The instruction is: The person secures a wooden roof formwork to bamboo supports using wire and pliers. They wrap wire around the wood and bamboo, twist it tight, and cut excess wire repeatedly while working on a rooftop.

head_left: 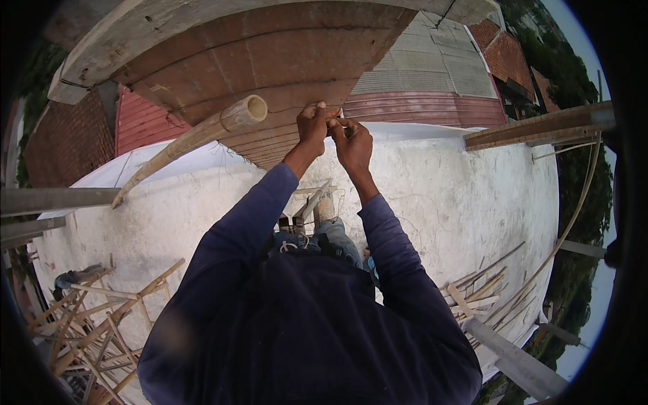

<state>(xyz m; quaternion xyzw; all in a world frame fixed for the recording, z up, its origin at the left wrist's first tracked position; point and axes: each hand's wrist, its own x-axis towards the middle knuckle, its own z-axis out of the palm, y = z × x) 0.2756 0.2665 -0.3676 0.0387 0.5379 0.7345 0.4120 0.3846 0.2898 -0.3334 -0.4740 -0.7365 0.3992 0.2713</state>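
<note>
Both my arms, in dark blue sleeves, reach forward to the edge of a brown board panel (270, 67) with thin dark lines across it. My left hand (312, 129) is closed in a pinch just off the panel's right edge. Close beside it, my right hand (353, 144) is also closed, its thumb and fingers pressed together. The fingertips of both hands meet around something small. A bit of orange shows there, but the fingers hide what it is. A bamboo pole (233, 120) with a hollow cut end slants up to the left of my hands.
A pale concrete beam (155, 30) runs along the far side above the panel. Below me lies a whitish, stained floor (445, 182). Timber pieces (108, 317) are piled at lower left, and loose sticks (479, 290) lie at right. A wooden beam (533, 128) juts in from the right.
</note>
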